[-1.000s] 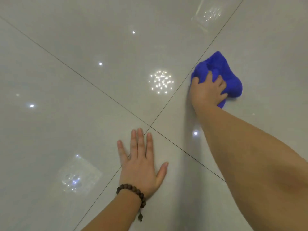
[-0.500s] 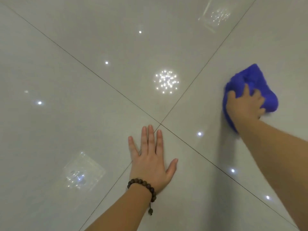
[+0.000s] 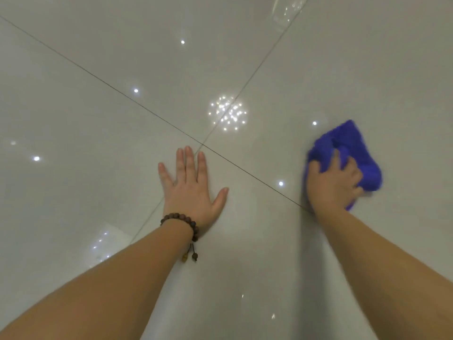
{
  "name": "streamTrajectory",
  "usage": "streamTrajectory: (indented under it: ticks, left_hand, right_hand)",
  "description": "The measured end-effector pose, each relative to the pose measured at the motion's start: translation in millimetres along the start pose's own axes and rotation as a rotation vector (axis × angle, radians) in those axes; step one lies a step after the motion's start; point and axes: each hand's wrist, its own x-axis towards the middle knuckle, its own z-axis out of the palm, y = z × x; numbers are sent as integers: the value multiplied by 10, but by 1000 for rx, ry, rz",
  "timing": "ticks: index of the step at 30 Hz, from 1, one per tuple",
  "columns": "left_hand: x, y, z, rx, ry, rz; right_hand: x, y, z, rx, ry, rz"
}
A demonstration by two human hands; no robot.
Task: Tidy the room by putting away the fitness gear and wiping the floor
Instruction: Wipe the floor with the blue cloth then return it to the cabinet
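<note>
- Now the floor (image 3: 103, 133) is being wiped: a blue cloth (image 3: 353, 153) is gripped by the right hand (image 3: 334, 185).
- Meanwhile the left hand (image 3: 191, 190) is laid flat, fingers spread (bracing, probably).
- Next, unwiped tiles should be covered.

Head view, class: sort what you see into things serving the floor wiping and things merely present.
Serving the wiping:
blue cloth
right hand gripping it
left hand flat on the tiled floor

Merely present:
beaded bracelet
light reflections
</note>
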Motion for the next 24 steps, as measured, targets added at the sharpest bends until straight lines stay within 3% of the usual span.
streamTrajectory:
  ticks: [4, 6, 8, 11, 12, 13, 16, 18, 19, 22, 23, 24]
  left_hand:
    - [15, 1, 19, -1, 13, -6]
    - [11, 5, 25, -5, 17, -2]
    - [-2, 4, 27, 11, 28, 2]
    - [-11, 18, 23, 14, 42, 3]
    - [-9, 21, 26, 19, 42, 1]
    - [-9, 23, 33, 24, 38, 0]
    - [16, 15, 57, 14, 34, -9]
    - [23, 15, 58, 11, 34, -9]
    - [22, 15, 62, 17, 39, -3]
    - [-5, 17, 52, 20, 36, 1]
    - [-3, 16, 55, 23, 32, -1]
    - [1, 16, 51, 25, 23, -7]
  right_hand:
    - [-1054, -481, 233, 27, -71, -758]
    - [-954, -338, 181, 2, -126, -886]
    - [-499, 19, 123, -26, -84, -656]
    - [1, 361, -32, 41, -41, -104]
    - [-54, 275, -8, 32, -31, -35]
    - [-216, 129, 49, 38, -19, -87]
    - [-883, -248, 213, 39, -79, -762]
    - [-680, -217, 221, -31, -103, -1003]
    - [-427, -184, 193, -24, -116, -923]
    - [13, -228, 123, 33, -74, -297]
    - [-132, -315, 157, 52, -51, -247]
    - [-402, -390, 192, 55, -15, -342]
